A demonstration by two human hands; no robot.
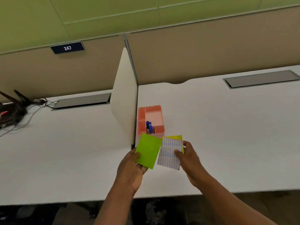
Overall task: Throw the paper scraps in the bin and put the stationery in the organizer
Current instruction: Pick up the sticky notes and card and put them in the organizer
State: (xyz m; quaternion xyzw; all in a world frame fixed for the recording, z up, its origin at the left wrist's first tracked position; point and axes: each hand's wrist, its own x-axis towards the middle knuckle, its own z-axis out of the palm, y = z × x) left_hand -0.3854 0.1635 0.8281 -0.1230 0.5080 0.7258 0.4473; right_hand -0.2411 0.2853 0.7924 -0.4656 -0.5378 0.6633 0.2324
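Note:
A pink organizer (154, 111) with several compartments stands on the white desk (227, 127) beside the divider, with blue pens (149, 126) upright in its near compartment. Just in front of it, my left hand (131, 169) pinches a green card (148, 151) by its lower left edge. My right hand (189, 158) grips a white sheet with blue printed marks (170, 153), thumb on top. A yellow sheet (174, 137) shows behind that white sheet. Both are held above the desk, close together. No bin is in view.
A white divider panel (125, 98) separates this desk from the left desk. Cable hatches (261, 78) sit at the back of both desks. Black devices and cables (14, 111) lie at the far left. The desk's front edge runs just below my wrists.

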